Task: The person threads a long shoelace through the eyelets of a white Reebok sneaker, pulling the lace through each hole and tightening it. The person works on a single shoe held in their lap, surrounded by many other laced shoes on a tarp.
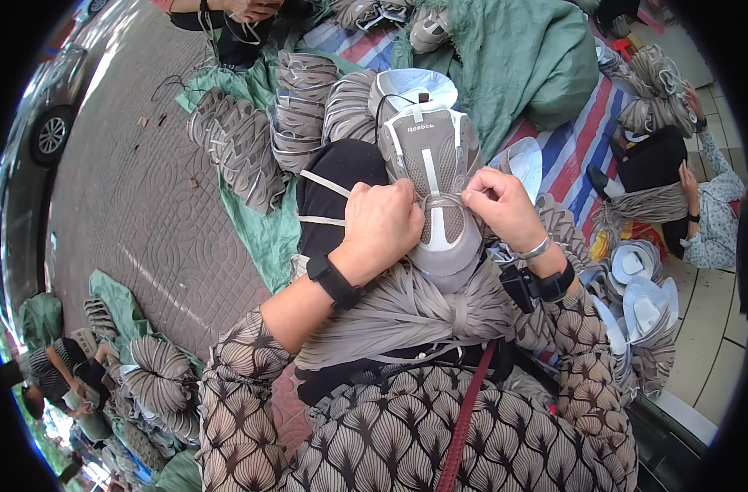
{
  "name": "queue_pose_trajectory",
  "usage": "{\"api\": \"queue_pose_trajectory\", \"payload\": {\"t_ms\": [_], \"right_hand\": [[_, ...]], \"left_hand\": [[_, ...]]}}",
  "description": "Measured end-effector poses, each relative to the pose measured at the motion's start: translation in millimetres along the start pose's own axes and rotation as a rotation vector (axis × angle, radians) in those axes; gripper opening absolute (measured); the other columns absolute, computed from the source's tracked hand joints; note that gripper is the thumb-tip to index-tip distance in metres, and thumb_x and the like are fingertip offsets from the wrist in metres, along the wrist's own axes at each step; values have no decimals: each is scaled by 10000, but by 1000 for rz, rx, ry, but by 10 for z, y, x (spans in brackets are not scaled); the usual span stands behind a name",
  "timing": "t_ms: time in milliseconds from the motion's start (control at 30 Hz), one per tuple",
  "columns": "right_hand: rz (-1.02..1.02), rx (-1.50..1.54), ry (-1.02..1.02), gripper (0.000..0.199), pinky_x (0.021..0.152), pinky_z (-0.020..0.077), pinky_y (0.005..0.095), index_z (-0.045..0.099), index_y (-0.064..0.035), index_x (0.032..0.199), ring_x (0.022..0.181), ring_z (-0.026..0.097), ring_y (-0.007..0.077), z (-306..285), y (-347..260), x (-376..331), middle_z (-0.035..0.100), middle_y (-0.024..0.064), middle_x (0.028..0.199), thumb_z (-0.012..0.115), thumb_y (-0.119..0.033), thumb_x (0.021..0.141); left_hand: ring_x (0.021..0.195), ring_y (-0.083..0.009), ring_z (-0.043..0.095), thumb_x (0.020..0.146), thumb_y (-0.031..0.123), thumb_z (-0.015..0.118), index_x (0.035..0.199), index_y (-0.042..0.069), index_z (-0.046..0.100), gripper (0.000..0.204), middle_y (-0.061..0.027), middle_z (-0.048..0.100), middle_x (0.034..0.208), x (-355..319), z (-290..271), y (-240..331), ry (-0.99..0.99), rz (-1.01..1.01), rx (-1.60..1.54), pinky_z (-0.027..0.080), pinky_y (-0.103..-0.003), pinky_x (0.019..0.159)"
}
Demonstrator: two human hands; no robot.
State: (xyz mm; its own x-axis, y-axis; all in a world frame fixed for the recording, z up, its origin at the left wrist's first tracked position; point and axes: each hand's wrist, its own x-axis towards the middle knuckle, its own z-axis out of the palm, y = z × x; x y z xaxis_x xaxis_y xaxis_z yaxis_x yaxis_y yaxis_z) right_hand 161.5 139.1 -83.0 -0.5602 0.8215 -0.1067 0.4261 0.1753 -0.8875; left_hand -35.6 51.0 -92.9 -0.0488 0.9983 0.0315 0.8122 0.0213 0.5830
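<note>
A grey mesh shoe upper (pixel 430 152) with white strips rests over my lap, its toe end toward me. A thin grey shoelace (pixel 444 199) runs across its middle. My left hand (pixel 380 217) is closed at the upper's left edge, gripping the lace; the fingertips are hidden. Two pale lace lengths (pixel 325 184) stick out left of that fist over my dark trouser knee (pixel 329 160). At the right edge, my right hand (pixel 505 207) pinches the lace between thumb and fingers. A thick bundle of grey laces (pixel 423 316) lies across my lap.
Stacks of shoe uppers (pixel 304 107) stand ahead on green sheeting (pixel 255 234). A large green sack (pixel 530 57) sits on a striped sheet (pixel 583 148). More uppers (pixel 645 303) lie at right. Other people work at right (pixel 710 213), far left and top. A car (pixel 50 131) is parked left.
</note>
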Motion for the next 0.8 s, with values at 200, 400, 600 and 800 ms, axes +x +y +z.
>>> {"api": "queue_pose_trajectory", "payload": {"t_ms": [200,400,600,800], "right_hand": [[158,188,-48,171,525,363,243,578,21,716,592,459,52,-8,148,13,522,-11,682,647,-83,833],[-248,-377,131,92,565,427,331,562,-22,745,647,551,217,166,-6,-30,519,85,768,632,-48,798],[-430,-792,-89,222,869,414,421,567,-72,907,990,540,287,6,-151,31,517,87,943,702,-189,776],[-726,-935,-265,473,1103,244,463,580,-93,1055,1216,455,244,-360,-374,368,524,40,1152,786,-318,693]], "left_hand": [[586,-339,610,772,130,590,706,44,618,112,-150,610,592,0,11,-13,-1,0,-16,434,-427,660],[599,-342,616,779,127,591,724,45,618,102,-149,611,598,8,7,-4,-10,23,16,437,-428,668],[831,-267,621,781,201,702,871,80,611,176,-95,633,900,-36,-295,-102,-35,335,208,436,-394,789],[872,-287,602,700,173,784,991,73,554,384,-92,528,1070,232,-356,-230,-104,502,122,470,-385,760]]}}
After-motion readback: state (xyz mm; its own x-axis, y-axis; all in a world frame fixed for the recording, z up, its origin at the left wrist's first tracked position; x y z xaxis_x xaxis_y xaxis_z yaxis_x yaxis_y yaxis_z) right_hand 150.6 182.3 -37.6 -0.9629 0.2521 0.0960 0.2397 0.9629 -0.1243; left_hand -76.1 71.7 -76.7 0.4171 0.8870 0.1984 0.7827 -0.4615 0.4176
